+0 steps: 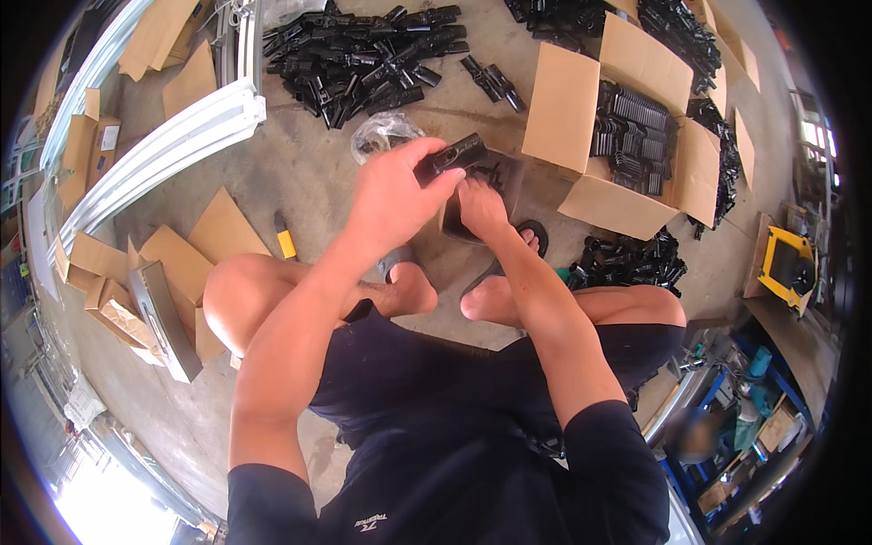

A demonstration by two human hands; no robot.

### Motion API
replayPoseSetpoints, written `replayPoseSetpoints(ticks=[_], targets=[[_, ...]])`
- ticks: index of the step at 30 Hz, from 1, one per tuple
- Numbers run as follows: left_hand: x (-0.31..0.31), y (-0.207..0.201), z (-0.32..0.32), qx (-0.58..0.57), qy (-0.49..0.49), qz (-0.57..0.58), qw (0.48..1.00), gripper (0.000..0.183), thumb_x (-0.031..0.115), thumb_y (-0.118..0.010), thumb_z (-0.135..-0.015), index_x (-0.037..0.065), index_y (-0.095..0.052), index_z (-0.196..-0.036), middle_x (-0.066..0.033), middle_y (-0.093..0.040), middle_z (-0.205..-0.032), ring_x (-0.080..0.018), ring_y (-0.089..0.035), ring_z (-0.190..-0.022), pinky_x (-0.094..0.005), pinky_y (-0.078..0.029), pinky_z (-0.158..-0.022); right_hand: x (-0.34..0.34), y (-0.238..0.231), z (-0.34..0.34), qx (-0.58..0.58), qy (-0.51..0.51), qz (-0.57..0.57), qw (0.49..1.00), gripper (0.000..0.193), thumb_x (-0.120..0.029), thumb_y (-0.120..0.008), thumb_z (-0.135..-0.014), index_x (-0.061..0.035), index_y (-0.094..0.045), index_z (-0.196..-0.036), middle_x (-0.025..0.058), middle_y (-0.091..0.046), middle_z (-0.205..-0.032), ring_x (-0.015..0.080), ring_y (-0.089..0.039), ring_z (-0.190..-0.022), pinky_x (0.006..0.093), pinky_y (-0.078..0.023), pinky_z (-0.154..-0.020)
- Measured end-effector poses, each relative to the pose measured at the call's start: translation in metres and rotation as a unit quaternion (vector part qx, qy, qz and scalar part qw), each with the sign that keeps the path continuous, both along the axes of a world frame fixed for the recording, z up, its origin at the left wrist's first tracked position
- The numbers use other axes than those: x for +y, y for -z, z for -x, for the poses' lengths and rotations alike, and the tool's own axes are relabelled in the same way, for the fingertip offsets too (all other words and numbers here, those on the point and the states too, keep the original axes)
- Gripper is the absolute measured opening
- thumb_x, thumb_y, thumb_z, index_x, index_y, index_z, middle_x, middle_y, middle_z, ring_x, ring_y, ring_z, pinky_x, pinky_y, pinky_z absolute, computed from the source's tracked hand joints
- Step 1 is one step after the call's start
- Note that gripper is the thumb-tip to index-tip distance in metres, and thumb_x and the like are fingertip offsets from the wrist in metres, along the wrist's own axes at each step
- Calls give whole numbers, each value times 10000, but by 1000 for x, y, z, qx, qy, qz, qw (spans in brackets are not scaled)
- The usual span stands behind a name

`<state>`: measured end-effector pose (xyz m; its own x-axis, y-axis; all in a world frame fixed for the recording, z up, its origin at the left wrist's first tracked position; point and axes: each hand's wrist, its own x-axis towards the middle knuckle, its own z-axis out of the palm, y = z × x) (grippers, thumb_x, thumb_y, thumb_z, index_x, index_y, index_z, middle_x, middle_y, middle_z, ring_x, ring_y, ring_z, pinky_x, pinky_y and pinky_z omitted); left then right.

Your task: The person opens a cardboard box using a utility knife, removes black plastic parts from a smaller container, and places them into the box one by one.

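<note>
My left hand (392, 195) pinches a black tubular part (461, 153), 12 o'clock. My right hand (482, 208) is just beside it at the bin (460, 224), fingers curled; can't tell if gripping. Open carton (643, 62), 2 o'clock.

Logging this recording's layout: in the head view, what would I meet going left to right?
White-labelled carton, yellow-and-black hand tool, black tubular part in the left grip, open carton packed with black parts, yellow-framed object.
</note>
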<state>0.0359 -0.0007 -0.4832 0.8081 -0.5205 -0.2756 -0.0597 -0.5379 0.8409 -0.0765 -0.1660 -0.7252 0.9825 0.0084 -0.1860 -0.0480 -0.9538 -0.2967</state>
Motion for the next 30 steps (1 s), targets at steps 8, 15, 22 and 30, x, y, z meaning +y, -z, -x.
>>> replayPoseSetpoints(ticks=[8, 15, 22, 30], targets=[[2, -1, 2, -194, 37, -28, 980, 393, 334, -773, -845, 81, -718, -1141, -128, -747, -1043, -337, -713, -924, -409, -562, -795, -42, -121, -32, -127, 142, -274, 943, 127, -75, -678, -890, -18, -686, -1004, 162, -688, -925, 316, -680, -831, 407, -553, -770], [11, -19, 31, -218, 26, -68, 973, 381, 317, -788, -833, 104, -725, -1143, -130, -749, -1022, -336, -716, -916, -415, -567, -797, -47, -270, -13, -141, 202, -466, 850, 148, -62, -636, -987, -20, -704, -1111, 23, -677, -940, 91, -624, -806, 259, -537, -744], [42, -95, 88, -275, 12, -107, 955, 385, 257, -816, -808, 99, -724, -1147, -114, -756, -1020, -315, -730, -880, -403, -581, -762, -8, -354, 20, -208, 119, -577, 781, 158, -16, -638, -987, 13, -673, -1138, 17, -668, -980, 49, -602, -826, 227, -532, -735], [53, -119, 100, -377, 27, -120, 918, 357, 232, -824, -792, 107, -708, -1105, -68, -743, -1010, -279, -727, -854, -400, -577, -715, 2, -367, 30, -214, 61, -583, 782, 178, 42, -641, -961, 25, -692, -1131, 55, -699, -1019, 79, -643, -834, 242, -544, -744]])
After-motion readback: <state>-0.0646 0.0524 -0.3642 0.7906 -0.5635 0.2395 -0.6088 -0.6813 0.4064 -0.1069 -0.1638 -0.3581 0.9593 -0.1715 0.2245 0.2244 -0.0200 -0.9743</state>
